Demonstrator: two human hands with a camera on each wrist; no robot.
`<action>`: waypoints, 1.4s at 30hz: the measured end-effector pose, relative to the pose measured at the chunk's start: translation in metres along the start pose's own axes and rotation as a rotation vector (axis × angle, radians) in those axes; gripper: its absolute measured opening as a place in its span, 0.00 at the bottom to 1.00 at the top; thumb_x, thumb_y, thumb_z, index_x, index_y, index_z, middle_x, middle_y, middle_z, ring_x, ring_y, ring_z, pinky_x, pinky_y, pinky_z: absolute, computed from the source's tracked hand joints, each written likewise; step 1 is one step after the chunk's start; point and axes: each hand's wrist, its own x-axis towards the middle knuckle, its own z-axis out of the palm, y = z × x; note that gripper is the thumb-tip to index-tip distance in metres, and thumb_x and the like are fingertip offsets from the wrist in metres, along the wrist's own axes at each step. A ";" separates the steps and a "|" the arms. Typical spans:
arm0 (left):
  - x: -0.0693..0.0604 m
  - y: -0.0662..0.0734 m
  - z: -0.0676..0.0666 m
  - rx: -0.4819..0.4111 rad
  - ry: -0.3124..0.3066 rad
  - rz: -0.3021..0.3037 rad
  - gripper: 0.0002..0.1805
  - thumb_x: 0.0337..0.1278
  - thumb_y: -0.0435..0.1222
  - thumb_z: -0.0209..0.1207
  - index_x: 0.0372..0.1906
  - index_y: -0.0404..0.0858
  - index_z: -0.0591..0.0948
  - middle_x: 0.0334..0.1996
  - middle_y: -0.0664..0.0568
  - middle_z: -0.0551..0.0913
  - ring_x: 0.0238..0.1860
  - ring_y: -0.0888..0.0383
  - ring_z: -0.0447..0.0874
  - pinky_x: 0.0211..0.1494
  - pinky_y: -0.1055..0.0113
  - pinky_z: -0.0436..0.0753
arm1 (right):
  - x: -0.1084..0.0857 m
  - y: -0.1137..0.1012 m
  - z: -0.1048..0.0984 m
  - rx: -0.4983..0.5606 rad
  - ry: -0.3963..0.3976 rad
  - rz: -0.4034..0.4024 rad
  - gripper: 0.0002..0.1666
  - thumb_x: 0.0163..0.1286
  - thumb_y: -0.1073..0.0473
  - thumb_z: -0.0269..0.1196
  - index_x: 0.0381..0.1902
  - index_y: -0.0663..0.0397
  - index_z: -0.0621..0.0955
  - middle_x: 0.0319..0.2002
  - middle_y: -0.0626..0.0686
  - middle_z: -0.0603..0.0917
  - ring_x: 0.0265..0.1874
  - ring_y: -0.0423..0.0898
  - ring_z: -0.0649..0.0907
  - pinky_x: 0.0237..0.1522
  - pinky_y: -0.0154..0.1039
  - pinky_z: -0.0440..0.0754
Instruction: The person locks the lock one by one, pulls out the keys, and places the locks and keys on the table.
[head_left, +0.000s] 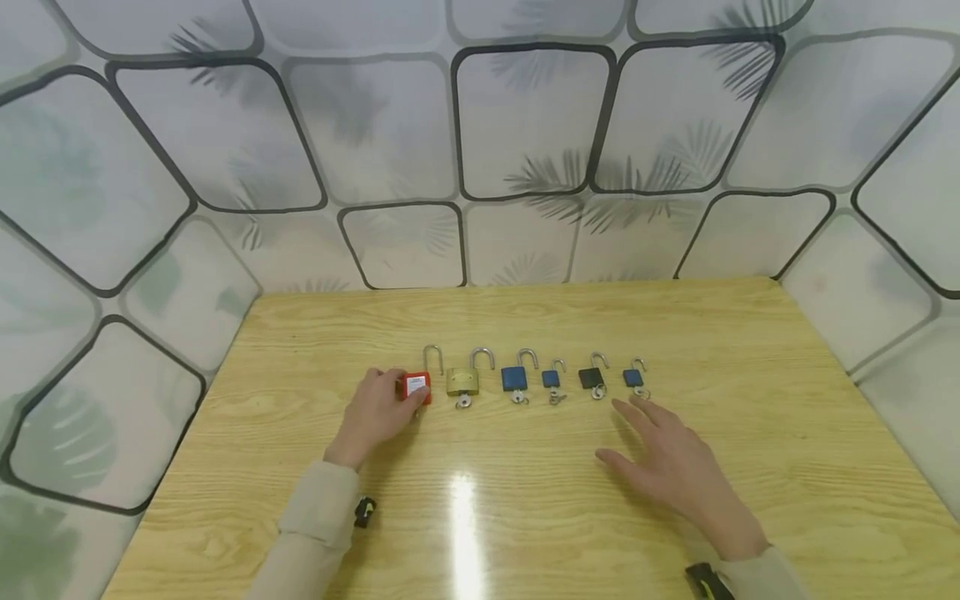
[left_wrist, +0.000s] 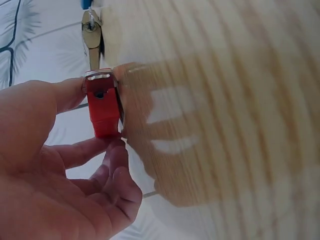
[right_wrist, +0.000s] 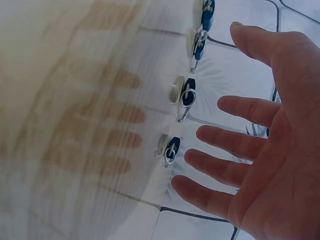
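At the left end of a row of padlocks, my left hand (head_left: 378, 408) pinches a red padlock (head_left: 417, 385) with a white label between thumb and fingers. Its long shackle stands open, pointing away from me. The left wrist view shows the red padlock (left_wrist: 104, 107) from its keyhole end, held by its sides at the table surface. My right hand (head_left: 675, 458) hovers with spread fingers near the row's right end, holding nothing. Closest to it are a small blue padlock (head_left: 633, 377) and a black padlock (head_left: 591, 378), both with open shackles and keys.
Between the hands lie a brass padlock (head_left: 462, 382), a larger blue padlock (head_left: 514, 379) and another small blue padlock (head_left: 551, 378), each unlatched with keys attached. They rest on a glossy wooden table (head_left: 300, 333). Patterned fabric walls (head_left: 525, 125) rise behind and at both sides.
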 end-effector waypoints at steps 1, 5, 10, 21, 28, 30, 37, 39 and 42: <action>0.001 0.000 0.000 -0.016 -0.006 -0.007 0.31 0.71 0.49 0.60 0.64 0.28 0.76 0.50 0.35 0.79 0.43 0.47 0.76 0.46 0.54 0.81 | 0.001 -0.002 0.000 0.000 -0.004 -0.002 0.44 0.66 0.34 0.68 0.71 0.53 0.74 0.69 0.67 0.75 0.64 0.71 0.77 0.52 0.72 0.79; 0.001 0.002 0.001 -0.105 0.005 -0.055 0.28 0.69 0.46 0.63 0.61 0.28 0.77 0.49 0.37 0.82 0.45 0.47 0.80 0.48 0.53 0.82 | 0.006 -0.007 0.000 -0.008 -0.009 -0.015 0.43 0.66 0.37 0.69 0.71 0.54 0.74 0.69 0.67 0.75 0.64 0.70 0.77 0.54 0.71 0.79; 0.002 0.006 0.000 -0.213 0.057 -0.149 0.26 0.63 0.44 0.67 0.57 0.30 0.77 0.52 0.36 0.84 0.49 0.45 0.84 0.50 0.54 0.84 | 0.011 -0.010 0.001 -0.015 0.008 -0.048 0.42 0.65 0.39 0.70 0.70 0.54 0.75 0.67 0.67 0.77 0.63 0.70 0.78 0.55 0.69 0.80; 0.004 0.012 0.001 -0.180 0.076 -0.185 0.31 0.53 0.44 0.68 0.56 0.25 0.78 0.48 0.34 0.86 0.43 0.46 0.86 0.40 0.62 0.86 | 0.014 -0.014 0.003 -0.022 -0.011 -0.052 0.41 0.66 0.39 0.70 0.70 0.53 0.75 0.67 0.67 0.77 0.62 0.69 0.79 0.54 0.71 0.79; 0.008 0.012 0.003 -0.153 0.064 -0.216 0.29 0.50 0.45 0.67 0.51 0.26 0.84 0.44 0.37 0.88 0.34 0.52 0.83 0.28 0.70 0.78 | 0.014 -0.015 0.007 -0.013 0.014 -0.087 0.41 0.65 0.39 0.70 0.69 0.54 0.76 0.65 0.64 0.79 0.60 0.67 0.81 0.51 0.68 0.82; 0.008 0.012 0.003 -0.162 0.062 -0.218 0.27 0.49 0.45 0.67 0.48 0.27 0.85 0.42 0.38 0.89 0.33 0.53 0.82 0.27 0.71 0.77 | 0.014 -0.016 0.007 -0.013 0.026 -0.099 0.40 0.65 0.40 0.71 0.68 0.55 0.77 0.64 0.63 0.80 0.60 0.66 0.81 0.51 0.67 0.82; 0.008 0.013 0.001 -0.217 -0.004 -0.252 0.27 0.51 0.45 0.70 0.50 0.28 0.85 0.46 0.38 0.89 0.37 0.53 0.82 0.30 0.71 0.77 | 0.014 -0.019 0.007 -0.016 0.016 -0.095 0.39 0.65 0.40 0.71 0.67 0.55 0.78 0.65 0.63 0.80 0.61 0.65 0.81 0.53 0.66 0.82; 0.007 0.010 -0.001 -0.250 -0.028 -0.259 0.28 0.53 0.46 0.71 0.52 0.28 0.85 0.49 0.38 0.88 0.40 0.52 0.82 0.34 0.69 0.79 | 0.014 -0.020 0.007 -0.014 0.020 -0.101 0.39 0.65 0.40 0.71 0.67 0.56 0.78 0.64 0.63 0.80 0.60 0.65 0.81 0.53 0.66 0.82; 0.005 0.004 -0.003 -0.308 -0.043 -0.283 0.29 0.56 0.48 0.71 0.53 0.29 0.85 0.52 0.38 0.87 0.45 0.50 0.82 0.41 0.66 0.80 | 0.014 -0.021 0.007 -0.015 0.029 -0.112 0.38 0.65 0.41 0.71 0.66 0.56 0.78 0.64 0.63 0.81 0.60 0.65 0.81 0.53 0.66 0.82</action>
